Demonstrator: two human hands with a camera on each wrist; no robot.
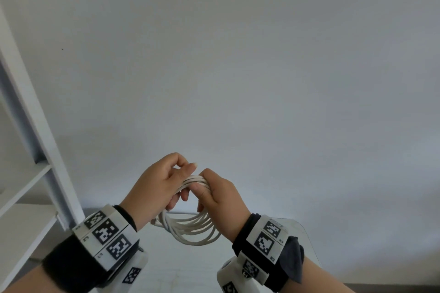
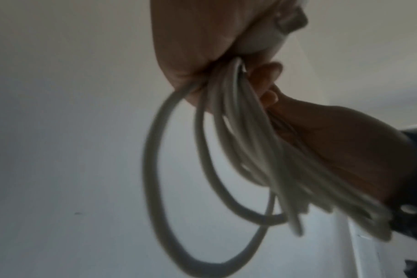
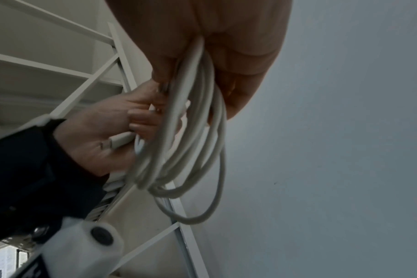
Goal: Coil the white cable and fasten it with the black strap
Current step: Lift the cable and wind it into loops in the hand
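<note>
Cable (image 1: 194, 231), white and coiled, is gripped at the top of its loops between the left hand (image 1: 158, 184) and right hand (image 1: 217, 194), fingers curled round it. It is judged light, soft and springy; the gathered strands are best pinched. No strap is seen.

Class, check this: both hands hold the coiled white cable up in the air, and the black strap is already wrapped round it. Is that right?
Not quite. Both the left hand and right hand hold the coiled white cable up, but no black strap is round it: the head view shows only bare white loops.
</note>
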